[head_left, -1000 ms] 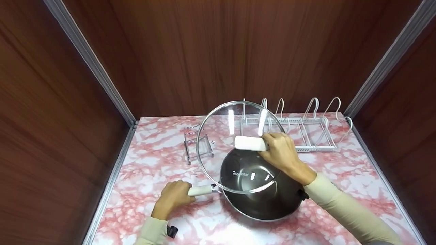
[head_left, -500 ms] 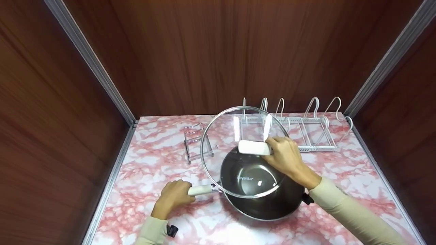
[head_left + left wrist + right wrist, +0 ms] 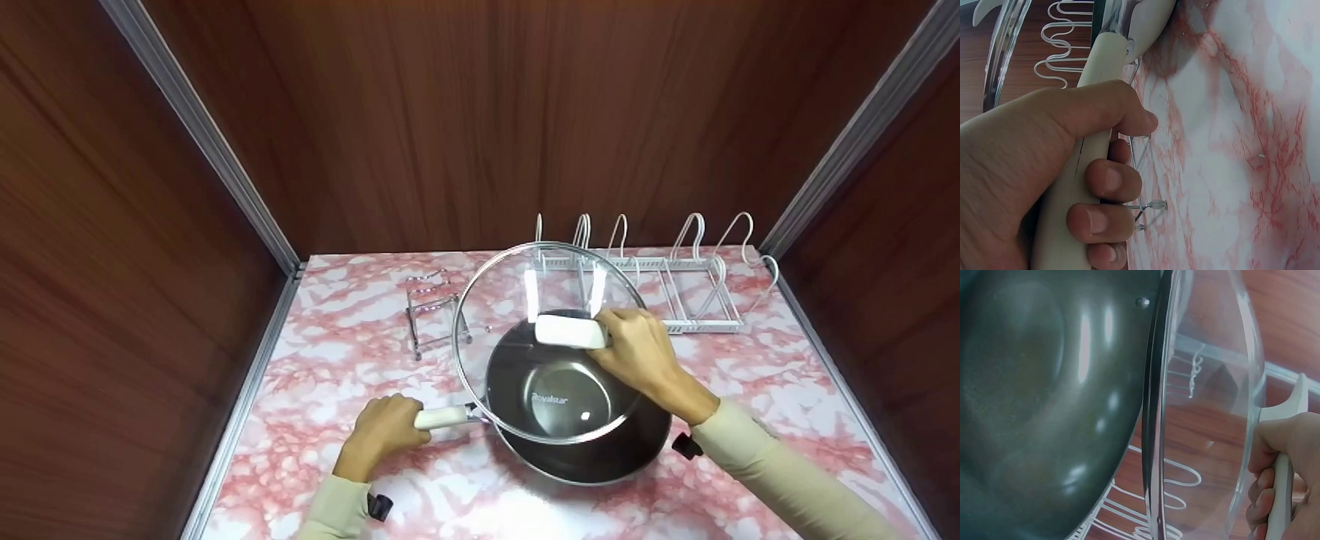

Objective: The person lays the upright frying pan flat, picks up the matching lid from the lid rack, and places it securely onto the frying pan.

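Observation:
A dark-coated wok (image 3: 585, 457) sits on the marbled tabletop, its cream handle (image 3: 441, 418) pointing left. My left hand (image 3: 388, 426) grips that handle, with thumb and fingers wrapped round it in the left wrist view. Over the wok, a clear glass lid (image 3: 495, 300) with a metal rim is held up and tilted. My right hand (image 3: 640, 352) grips the lid's white handle (image 3: 570, 331) from its right end. Through the glass, the wok's inside and the lettering on its base show. In the right wrist view the lid's rim (image 3: 1157, 410) stands apart from the wok's inner wall (image 3: 1089, 416).
Behind and to the right stands a white wire rack (image 3: 705, 327) with several upright loops, partly seen through the lid. A small chrome wire stand (image 3: 439, 341) is left of the lid. Brown wood-grain panels (image 3: 480, 127) enclose the table (image 3: 330, 360) at the back and sides.
My right hand has brought the lid a little right and down toward the front, so it covers more of the wok. The left hand and wok have stayed in place.

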Action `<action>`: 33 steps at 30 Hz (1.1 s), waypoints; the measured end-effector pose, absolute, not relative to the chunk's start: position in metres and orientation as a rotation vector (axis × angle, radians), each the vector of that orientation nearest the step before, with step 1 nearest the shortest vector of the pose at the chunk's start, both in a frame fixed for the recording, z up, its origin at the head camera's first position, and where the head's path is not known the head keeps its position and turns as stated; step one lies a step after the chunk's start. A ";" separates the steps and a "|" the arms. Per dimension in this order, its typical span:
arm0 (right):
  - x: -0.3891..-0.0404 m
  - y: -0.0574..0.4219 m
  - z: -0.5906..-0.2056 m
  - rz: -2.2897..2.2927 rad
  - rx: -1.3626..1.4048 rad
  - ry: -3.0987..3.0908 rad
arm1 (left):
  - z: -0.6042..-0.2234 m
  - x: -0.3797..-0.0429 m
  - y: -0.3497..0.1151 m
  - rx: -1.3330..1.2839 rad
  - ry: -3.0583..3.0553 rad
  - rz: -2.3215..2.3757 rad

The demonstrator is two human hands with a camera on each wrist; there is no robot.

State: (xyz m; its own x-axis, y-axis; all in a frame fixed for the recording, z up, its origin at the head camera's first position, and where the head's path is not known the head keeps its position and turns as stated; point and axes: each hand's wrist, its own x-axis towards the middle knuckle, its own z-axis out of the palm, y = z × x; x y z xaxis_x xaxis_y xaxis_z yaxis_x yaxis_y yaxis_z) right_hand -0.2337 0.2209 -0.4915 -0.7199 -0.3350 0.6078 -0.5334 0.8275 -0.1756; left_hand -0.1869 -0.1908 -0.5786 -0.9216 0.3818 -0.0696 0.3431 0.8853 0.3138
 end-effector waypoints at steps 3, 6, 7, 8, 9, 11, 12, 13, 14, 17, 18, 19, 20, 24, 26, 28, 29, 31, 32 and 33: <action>-0.231 0.223 -0.494 0.453 0.626 -2.432 | -0.578 -0.186 -0.191 0.554 2.923 0.450; -0.229 0.225 -0.497 0.448 0.617 -2.420 | -0.579 -0.185 -0.191 0.556 2.924 0.452; -0.229 0.226 -0.498 0.443 0.614 -2.418 | -0.579 -0.185 -0.191 0.557 2.925 0.450; -0.228 0.227 -0.499 0.440 0.613 -2.415 | -0.579 -0.185 -0.191 0.558 2.926 0.451; -0.228 0.228 -0.500 0.438 0.612 -2.411 | -0.580 -0.185 -0.191 0.561 2.928 0.452; -0.227 0.229 -0.501 0.435 0.609 -2.413 | -0.580 -0.185 -0.191 0.565 2.933 0.447; -0.226 0.230 -0.501 0.434 0.606 -2.416 | -0.580 -0.185 -0.191 0.566 2.936 0.443; -0.226 0.231 -0.501 0.434 0.602 -2.420 | -0.580 -0.185 -0.191 0.565 2.938 0.442; -0.225 0.232 -0.502 0.435 0.597 -2.426 | -0.580 -0.186 -0.191 0.565 2.939 0.444; -0.223 0.234 -0.503 0.447 0.578 -2.455 | -0.580 -0.186 -0.191 0.556 2.939 0.440; -0.222 0.235 -0.503 0.453 0.572 -2.463 | -0.580 -0.186 -0.191 0.553 2.937 0.443; -0.221 0.235 -0.503 0.460 0.567 -2.470 | -0.580 -0.187 -0.191 0.551 2.935 0.445; -0.221 0.236 -0.504 0.466 0.563 -2.475 | -0.579 -0.187 -0.191 0.551 2.935 0.446; -0.218 0.238 -0.506 0.478 0.550 -2.479 | -0.579 -0.188 -0.192 0.552 2.932 0.440; -0.217 0.239 -0.507 0.477 0.545 -2.482 | -0.580 -0.188 -0.192 0.554 2.935 0.435; -0.216 0.239 -0.507 0.479 0.541 -2.489 | -0.580 -0.188 -0.192 0.554 2.936 0.433; -0.215 0.240 -0.507 0.481 0.538 -2.495 | -0.580 -0.188 -0.192 0.553 2.936 0.433; -0.214 0.240 -0.507 0.479 0.530 -2.509 | -0.580 -0.187 -0.192 0.555 2.935 0.432; -0.213 0.240 -0.507 0.477 0.526 -2.515 | -0.579 -0.187 -0.191 0.555 2.935 0.434; -0.212 0.240 -0.507 0.477 0.525 -2.519 | -0.579 -0.187 -0.191 0.554 2.936 0.435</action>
